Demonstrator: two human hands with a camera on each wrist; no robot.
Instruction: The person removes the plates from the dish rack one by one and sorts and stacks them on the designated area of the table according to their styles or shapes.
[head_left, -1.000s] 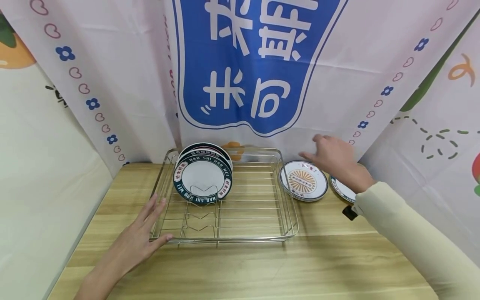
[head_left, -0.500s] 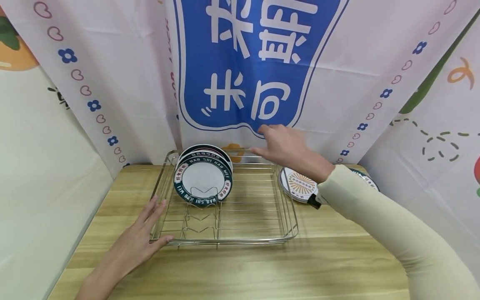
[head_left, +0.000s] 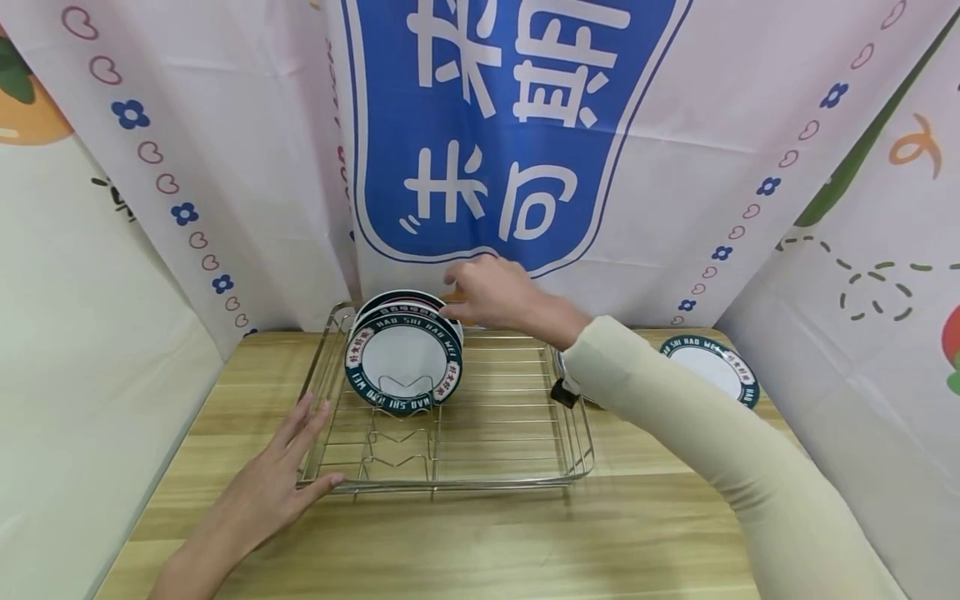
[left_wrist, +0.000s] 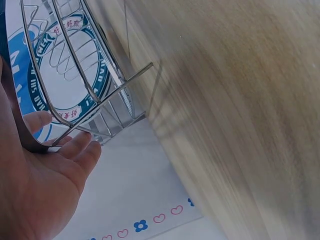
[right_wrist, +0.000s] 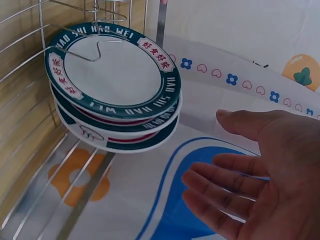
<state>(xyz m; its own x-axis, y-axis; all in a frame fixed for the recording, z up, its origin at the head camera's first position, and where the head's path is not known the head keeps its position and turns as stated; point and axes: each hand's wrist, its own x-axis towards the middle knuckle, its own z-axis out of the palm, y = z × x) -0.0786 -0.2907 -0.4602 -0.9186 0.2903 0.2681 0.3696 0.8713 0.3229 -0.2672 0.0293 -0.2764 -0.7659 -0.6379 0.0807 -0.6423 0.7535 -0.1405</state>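
Note:
In the head view several round plates (head_left: 403, 367) stand in the left part of a wire dish rack (head_left: 495, 483). The front one has a dark green rim with white lettering. My left hand (head_left: 262, 479) rests at the rack's front left corner, fingers extended along its side and thumb by the front rim. Beside the upper right edge of the plates is my right hand (head_left: 498, 293), holding nothing. The right wrist view shows this hand (right_wrist: 250, 175) with fingers loosely spread, a gap away from the plates (right_wrist: 115, 75).
A green-rimmed plate (head_left: 708, 371) lies on the wooden table (head_left: 480, 550) at the right. More plates beside the rack are mostly hidden by the right sleeve (head_left: 675, 400). A printed cloth (head_left: 660, 183) hangs close behind the rack.
My right hand has moved left, from above the plates on the table, across the rack to the standing plates. The left hand stays at the rack corner.

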